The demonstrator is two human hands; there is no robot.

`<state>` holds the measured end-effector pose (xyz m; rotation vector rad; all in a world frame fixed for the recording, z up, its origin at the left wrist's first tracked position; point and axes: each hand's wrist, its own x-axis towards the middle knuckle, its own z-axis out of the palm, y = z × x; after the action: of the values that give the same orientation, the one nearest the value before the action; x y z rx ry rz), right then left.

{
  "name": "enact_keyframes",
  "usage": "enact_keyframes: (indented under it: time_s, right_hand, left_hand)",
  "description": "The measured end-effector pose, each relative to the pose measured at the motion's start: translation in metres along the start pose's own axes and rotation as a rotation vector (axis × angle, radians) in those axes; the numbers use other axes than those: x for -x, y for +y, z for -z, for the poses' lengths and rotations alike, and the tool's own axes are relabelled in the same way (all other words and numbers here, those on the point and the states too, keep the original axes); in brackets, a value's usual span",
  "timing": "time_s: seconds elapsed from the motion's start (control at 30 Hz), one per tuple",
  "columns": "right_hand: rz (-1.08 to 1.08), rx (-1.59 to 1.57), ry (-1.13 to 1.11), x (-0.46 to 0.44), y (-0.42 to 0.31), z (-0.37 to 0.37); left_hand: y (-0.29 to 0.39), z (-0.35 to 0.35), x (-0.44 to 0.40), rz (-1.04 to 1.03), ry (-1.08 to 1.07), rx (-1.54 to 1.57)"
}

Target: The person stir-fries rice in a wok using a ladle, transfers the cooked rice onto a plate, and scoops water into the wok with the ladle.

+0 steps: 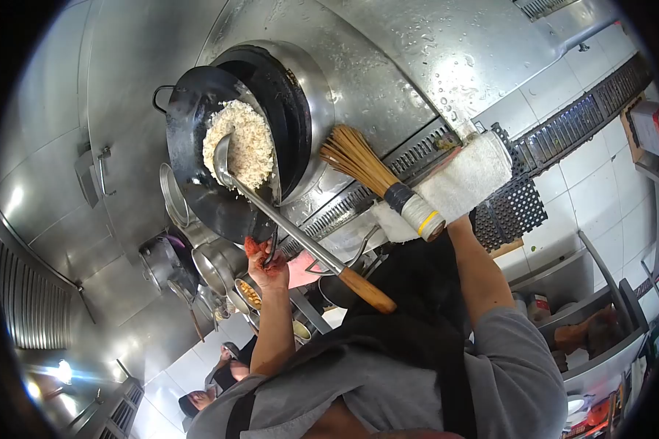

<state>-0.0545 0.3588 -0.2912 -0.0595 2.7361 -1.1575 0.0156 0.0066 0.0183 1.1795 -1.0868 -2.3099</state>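
Observation:
My left hand [269, 272] is closed at the near loop handle of a black wok [190, 139], with something red, perhaps a cloth, at the fingers. The wok is tilted and holds fried rice [243, 139]. A steel ladle [282, 219] with a wooden handle lies with its bowl in the rice and its handle end over my apron; no hand is on it. My right forearm [479, 263] reaches up to a bamboo wok brush [377, 172] and a folded white towel [468, 175]. The right hand itself is hidden behind them.
Behind the wok sits a round burner ring [318, 110] in the wet steel stove top [388, 55]. Steel pots [216, 267] and a bowl of yellow-brown pieces [249, 294] stand at left. A grated drain [586, 110] runs right. Another person [223, 373] is at lower left.

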Motion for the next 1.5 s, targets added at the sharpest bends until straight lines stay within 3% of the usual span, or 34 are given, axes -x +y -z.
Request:
enact_keyframes:
  time_s: [0.17, 0.23, 0.53, 0.63, 0.87, 0.93, 1.07, 1.13, 1.23, 1.3, 1.37, 1.43, 1.47, 1.5]
  right_hand:
    - [0.007, -0.020, -0.013, -0.007, 0.000, 0.001]
    - [0.012, -0.028, -0.014, -0.012, -0.001, 0.000]
    - [0.031, -0.035, -0.029, -0.021, -0.004, 0.005]
    - [0.037, -0.031, -0.034, -0.022, -0.005, 0.007]
    - [0.051, -0.022, -0.028, -0.025, -0.008, 0.007]
    - [0.057, -0.021, -0.023, -0.027, -0.008, 0.007]
    - [0.076, -0.020, -0.023, -0.023, -0.007, 0.009]
    - [0.105, -0.019, -0.031, -0.016, -0.004, 0.015]
    - [0.155, -0.007, -0.140, 0.002, 0.000, 0.039]
    - [-0.214, 0.047, -0.573, 0.008, -0.033, 0.107]
    - [-0.082, 0.188, -0.512, 0.032, -0.020, 0.131]
    - [0.048, 0.367, -0.637, 0.041, -0.027, 0.170]
    - [-0.134, 0.372, -0.626, 0.051, -0.004, 0.166]
    - [-0.074, 0.471, -0.593, 0.055, -0.011, 0.181]
  left_hand:
    - [-0.007, 0.000, 0.000, -0.005, 0.020, 0.004]
    - [-0.009, 0.000, -0.001, 0.003, -0.093, 0.011]
    - [-0.009, -0.006, -0.001, -0.034, 0.060, 0.058]
    - [-0.006, 0.007, -0.003, 0.044, 0.045, 0.074]
    - [-0.006, 0.008, -0.004, -0.016, 0.044, 0.012]
    - [-0.008, -0.018, 0.006, 0.007, 0.009, 0.045]
    - [-0.002, 0.017, -0.006, 0.078, -0.051, 0.071]
    - [-0.001, 0.024, -0.012, 0.026, 0.033, 0.069]
    - [-0.001, 0.011, -0.009, 0.002, 0.064, -0.002]
    - [0.006, -0.006, -0.006, -0.016, -0.068, 0.085]
    - [0.010, -0.015, -0.011, -0.001, 0.118, 0.059]
    - [0.013, -0.005, -0.031, -0.087, 0.092, -0.051]
    - [0.016, -0.005, -0.036, -0.102, 0.066, -0.054]
    - [0.011, -0.008, -0.038, -0.129, 0.022, -0.024]
